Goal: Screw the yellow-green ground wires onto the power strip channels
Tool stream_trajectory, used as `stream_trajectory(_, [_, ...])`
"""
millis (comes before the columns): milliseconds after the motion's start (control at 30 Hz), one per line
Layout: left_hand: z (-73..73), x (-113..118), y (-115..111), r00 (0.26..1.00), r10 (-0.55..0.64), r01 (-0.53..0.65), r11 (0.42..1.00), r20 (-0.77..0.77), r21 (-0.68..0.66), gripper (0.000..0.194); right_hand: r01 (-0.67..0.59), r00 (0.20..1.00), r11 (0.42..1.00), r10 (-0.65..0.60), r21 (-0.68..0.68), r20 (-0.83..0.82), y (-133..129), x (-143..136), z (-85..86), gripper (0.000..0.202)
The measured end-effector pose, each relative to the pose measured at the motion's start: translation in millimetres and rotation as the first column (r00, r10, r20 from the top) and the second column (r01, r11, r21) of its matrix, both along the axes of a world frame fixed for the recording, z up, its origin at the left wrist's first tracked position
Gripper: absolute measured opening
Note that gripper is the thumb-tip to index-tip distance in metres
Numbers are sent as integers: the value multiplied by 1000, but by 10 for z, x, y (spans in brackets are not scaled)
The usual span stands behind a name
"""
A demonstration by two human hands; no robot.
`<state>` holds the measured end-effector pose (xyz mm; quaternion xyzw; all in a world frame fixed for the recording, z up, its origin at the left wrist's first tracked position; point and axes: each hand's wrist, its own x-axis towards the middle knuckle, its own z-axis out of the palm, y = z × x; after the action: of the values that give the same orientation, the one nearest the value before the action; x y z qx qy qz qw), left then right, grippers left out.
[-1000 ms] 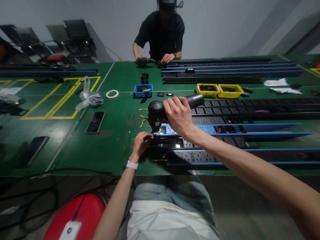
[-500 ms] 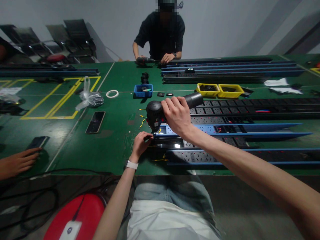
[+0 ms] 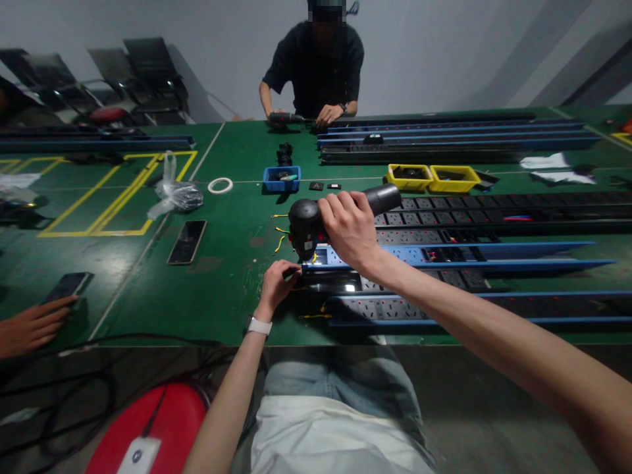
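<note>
My right hand (image 3: 349, 227) is wrapped round a black cordless power screwdriver (image 3: 303, 220). Its head points down at the left end of a blue power strip (image 3: 494, 265) with open channel sides. My left hand (image 3: 276, 284), below and left of the tool head, has thumb and fingers pinched at that same strip end. A small dark gap or part shows between those fingers, too small to name. The tool's tip and the spot it meets are mostly hidden. Yellow-green wires (image 3: 279, 244) stick out from the strips beside the tool.
More power strips (image 3: 375, 308) lie around mine. Beyond stand a blue bin (image 3: 281, 179) and yellow bins (image 3: 454, 179). Left are a phone (image 3: 187, 242), a tape roll (image 3: 220, 185) and a plastic bag (image 3: 175, 194). A co-worker (image 3: 316, 72) works opposite; another person's hand (image 3: 37, 326) touches a phone.
My view has shifted very slightly. Both my hands and the power screwdriver keep their places at the strip end. The hand at the far left has drawn back a little.
</note>
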<state>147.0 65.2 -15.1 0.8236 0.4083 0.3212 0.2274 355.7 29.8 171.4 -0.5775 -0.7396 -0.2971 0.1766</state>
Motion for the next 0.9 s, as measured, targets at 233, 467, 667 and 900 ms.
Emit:
stream_trajectory(233, [-26, -1, 10, 1000, 0, 0, 1000, 1, 7, 10, 4, 1000, 1000, -4, -1, -5, -2, -3, -8, 30])
stream_trajectory(467, [-52, -6, 22, 1000, -5, 5, 1000, 0, 7, 11, 5, 1000, 1000, -5, -11, -14, 4, -7, 2, 31])
stream_trajectory(667, [-44, -6, 18, 1000, -10, 10, 1000, 5, 0, 11, 6, 1000, 1000, -7, 27, 19, 13, -8, -6, 30])
stream_trajectory(900, [-51, -7, 22, 1000, -8, 8, 1000, 6, 6, 12, 16, 998, 996, -20, 85, 51, 11, -20, -17, 30])
